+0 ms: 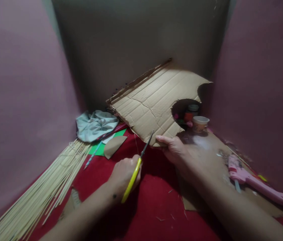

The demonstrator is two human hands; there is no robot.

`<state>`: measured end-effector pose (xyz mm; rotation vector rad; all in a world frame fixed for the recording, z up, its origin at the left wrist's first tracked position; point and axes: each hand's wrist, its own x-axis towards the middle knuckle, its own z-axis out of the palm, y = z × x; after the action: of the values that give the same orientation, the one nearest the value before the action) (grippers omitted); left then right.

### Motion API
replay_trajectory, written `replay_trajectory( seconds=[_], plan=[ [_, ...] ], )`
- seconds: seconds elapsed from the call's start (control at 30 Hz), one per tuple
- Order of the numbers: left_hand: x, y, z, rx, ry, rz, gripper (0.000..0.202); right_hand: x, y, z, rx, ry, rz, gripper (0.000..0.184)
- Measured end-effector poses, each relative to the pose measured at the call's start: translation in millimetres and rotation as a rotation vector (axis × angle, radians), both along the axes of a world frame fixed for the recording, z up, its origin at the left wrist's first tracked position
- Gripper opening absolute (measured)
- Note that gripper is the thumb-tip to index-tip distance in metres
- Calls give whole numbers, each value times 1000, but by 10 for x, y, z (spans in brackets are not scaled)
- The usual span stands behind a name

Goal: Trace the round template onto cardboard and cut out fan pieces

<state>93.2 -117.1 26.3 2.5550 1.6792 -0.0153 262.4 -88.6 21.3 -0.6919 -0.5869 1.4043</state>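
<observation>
My left hand [123, 172] is closed round the yellow handles of a pair of scissors [134, 175]. Their blades point up and away, and the tips meet the near edge of a large torn sheet of corrugated cardboard [151, 100]. My right hand [175, 149] pinches that same near edge just right of the blades, thumb on top. The sheet tilts up and away from me. It has a round bite cut from its right side and a crack across its middle.
Everything lies on a red cloth [156, 201]. A bundle of thin bamboo sticks [43, 190] fans out at left, beside a crumpled grey cloth [94, 124], green paper [101, 149] and a brown cutout [113, 145]. A pink glue gun [252, 180] lies at right; a small cup [200, 123] stands behind the sheet.
</observation>
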Motion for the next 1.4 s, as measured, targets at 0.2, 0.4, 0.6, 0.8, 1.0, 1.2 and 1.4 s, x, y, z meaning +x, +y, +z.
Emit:
replay_trajectory(
  seconds=[0.2,0.4,0.6,0.8,1.0,1.2,1.4],
  plan=[
    [-49,-16,-26,-78,-62,-70,13,-8,-48,2,-11,2,2,11],
    [11,-4,29,-122,-159,-21,15,-36,-79,12,-22,-11,12,12],
    [85,-27,122,-161,-219,0,7,-18,-93,16,-9,-11,-6,14],
    [54,-39,78,-129,-220,-37,9,-18,-116,-1,12,-30,-30,14],
    [66,-48,114,-141,-160,-15,9,-15,-97,-71,98,-50,-28,16],
    [44,-70,139,-124,-156,-38,14,-8,-107,-76,127,-53,-19,13],
    [-14,-90,143,-110,-304,-60,28,-54,-140,-50,198,-93,-73,15]
  ],
)
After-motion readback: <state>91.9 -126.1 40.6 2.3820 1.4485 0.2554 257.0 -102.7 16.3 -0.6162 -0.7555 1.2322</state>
